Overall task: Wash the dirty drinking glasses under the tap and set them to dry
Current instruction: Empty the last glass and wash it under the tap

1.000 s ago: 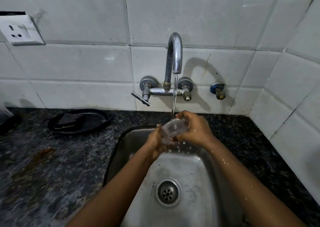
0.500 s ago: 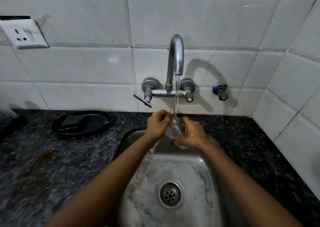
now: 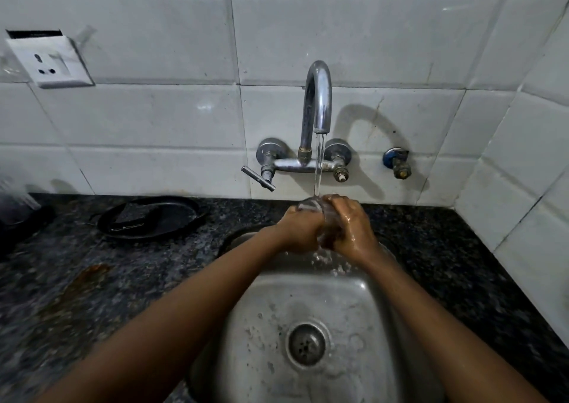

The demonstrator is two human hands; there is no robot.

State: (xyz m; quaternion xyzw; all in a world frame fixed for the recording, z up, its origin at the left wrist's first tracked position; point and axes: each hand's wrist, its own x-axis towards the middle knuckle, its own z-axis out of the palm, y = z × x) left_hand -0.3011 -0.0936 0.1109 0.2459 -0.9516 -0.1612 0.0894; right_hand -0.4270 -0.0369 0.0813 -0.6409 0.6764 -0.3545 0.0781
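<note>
A clear drinking glass (image 3: 311, 204) is held upright under the running tap (image 3: 318, 101), over the back of the steel sink (image 3: 308, 307). My left hand (image 3: 298, 230) wraps its left side and my right hand (image 3: 351, 227) grips its right side, fingers curled over the rim. Water from the spout falls into the glass's mouth and splashes below. Most of the glass is hidden between my hands.
A black plate (image 3: 151, 216) with a dark scrub pad lies on the dark granite counter (image 3: 92, 279) left of the sink. A blurred clear object (image 3: 15, 201) stands at the far left edge. A brown stain marks the counter. White tiles and a socket (image 3: 49, 61) are behind.
The glass went from tilted sideways between my hands to upright under the stream. My left hand has closed in around the glass from the left.
</note>
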